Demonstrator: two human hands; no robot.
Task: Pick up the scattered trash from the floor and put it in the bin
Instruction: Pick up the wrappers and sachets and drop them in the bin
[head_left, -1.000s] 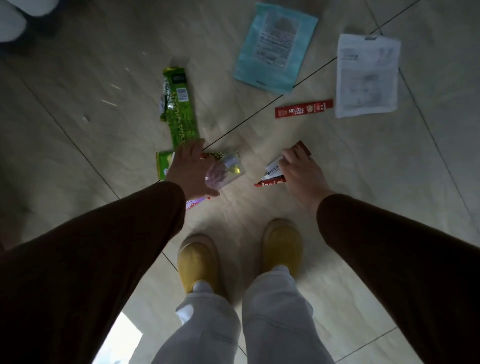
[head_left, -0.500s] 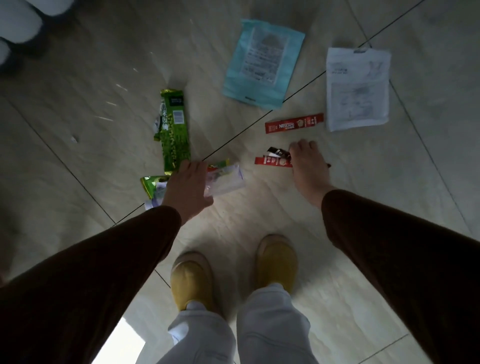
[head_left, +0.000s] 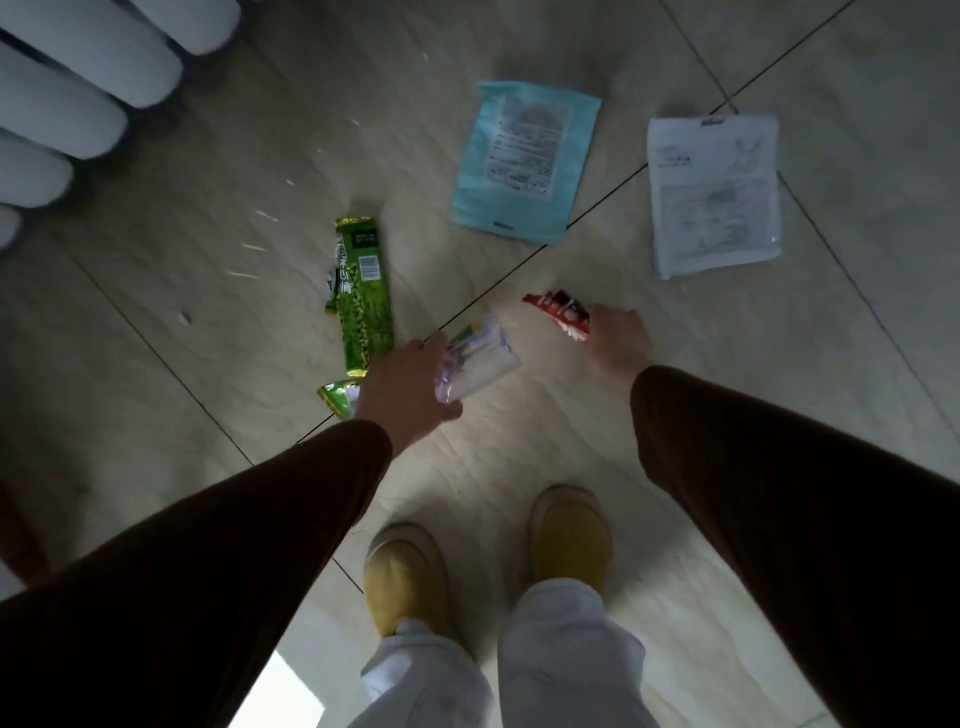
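- Reaching down from a standing stoop, both arms in dark brown sleeves (head_left: 208, 561) stretch toward a pale tiled floor (head_left: 571, 415) in the head view.
- The left hand (head_left: 402, 395) is closed on a bundle of trash: a crinkled clear plastic wrapper (head_left: 480, 361) juts past the fingers, and a scrap of green foil (head_left: 337, 397) pokes out behind the wrist.
- The right hand (head_left: 618, 340) is clenched around crumpled red sachets (head_left: 561, 313); their print is too blurred to read.
- A long green snack wrapper (head_left: 362, 293) with a barcode and white characters lies flat just ahead of the left hand.
- Farther off lie a light blue flat pouch (head_left: 524, 161) bearing a printed label, illegible, and a white flat pouch (head_left: 714, 195) with faint grey print.
- Yellow slippers (head_left: 408, 577) and light grey trouser legs (head_left: 566, 654) stand below.
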